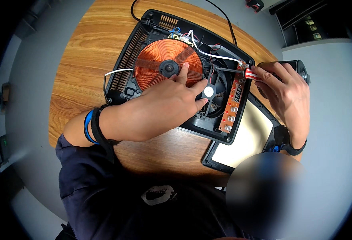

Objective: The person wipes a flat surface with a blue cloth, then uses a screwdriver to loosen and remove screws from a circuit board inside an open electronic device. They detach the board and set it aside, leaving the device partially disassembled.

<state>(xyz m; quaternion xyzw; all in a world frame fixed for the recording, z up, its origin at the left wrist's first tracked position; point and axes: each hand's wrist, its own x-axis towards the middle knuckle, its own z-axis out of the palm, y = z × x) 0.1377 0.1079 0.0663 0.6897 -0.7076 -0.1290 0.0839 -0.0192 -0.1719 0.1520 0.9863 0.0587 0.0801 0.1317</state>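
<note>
An opened induction cooker with a black base [202,134] lies tilted on the table, its inside showing. Over its round copper coil [150,76] my left hand [168,98] spreads its fingers. One fingertip reaches the coil near its dark centre; two others are at the hub of the black cooling fan [224,84]. My right hand [286,90] grips a screwdriver [252,75] by its red-and-white striped handle. The shaft points left across the orange control board [228,114], with its tip at the fan's upper corner. Whether the tip sits in a screw is too small to tell.
Partly under the cooker's right side lies a black-framed cover with a pale panel [246,138]. A dark cylindrical object [298,66] stands behind my right hand. White wires [212,54] cross the cooker; a black cord [228,22] runs off the wooden table [76,72].
</note>
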